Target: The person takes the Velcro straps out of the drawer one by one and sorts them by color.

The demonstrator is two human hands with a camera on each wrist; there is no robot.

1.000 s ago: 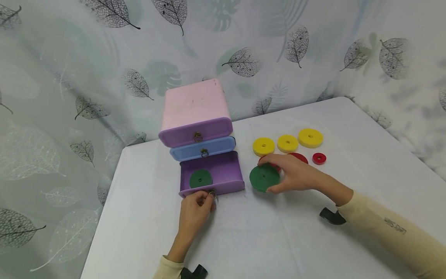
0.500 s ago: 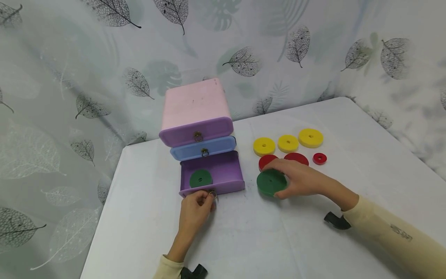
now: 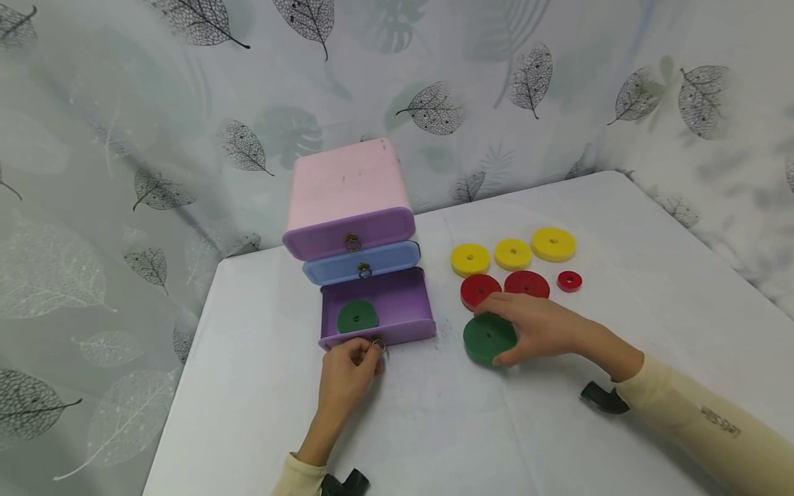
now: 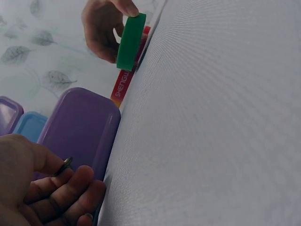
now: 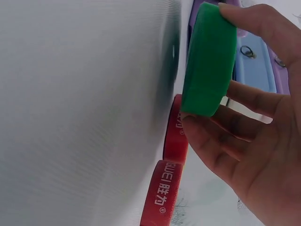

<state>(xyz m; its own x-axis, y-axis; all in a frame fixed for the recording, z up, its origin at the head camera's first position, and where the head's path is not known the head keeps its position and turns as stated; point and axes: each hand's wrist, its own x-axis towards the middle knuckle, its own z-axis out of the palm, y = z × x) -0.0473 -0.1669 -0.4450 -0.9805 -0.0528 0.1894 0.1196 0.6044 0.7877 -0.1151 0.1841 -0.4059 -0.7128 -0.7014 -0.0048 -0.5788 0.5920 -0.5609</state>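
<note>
In the head view, my right hand (image 3: 536, 327) grips a green tape roll (image 3: 489, 339) by its edge, thumb on the near side and fingers on the far side. The right wrist view has this green roll (image 5: 210, 61) tilted slightly over the white table, its shadow beside it. My left hand (image 3: 347, 375) pinches the small metal ring pull (image 3: 378, 346) of the bottom purple drawer (image 3: 403, 333), which is pulled out. Inside that drawer, toward the left, lies another green tape roll (image 3: 358, 317). Left of the held roll stands the pink drawer cabinet (image 3: 347, 182).
Two larger red tape rolls (image 3: 527, 284) lie just behind my right hand, with a small red roll (image 3: 568, 281) to their right. A row of yellow tape rolls (image 3: 512, 255) sits farther back. The blue middle drawer (image 3: 362, 262) is partly out, below the purple top drawer (image 3: 350, 233).
My right hand has moved right and toward the near side with the green tape roll, uncovering more of the red rolls. The left hand has stayed at the ring pull.
</note>
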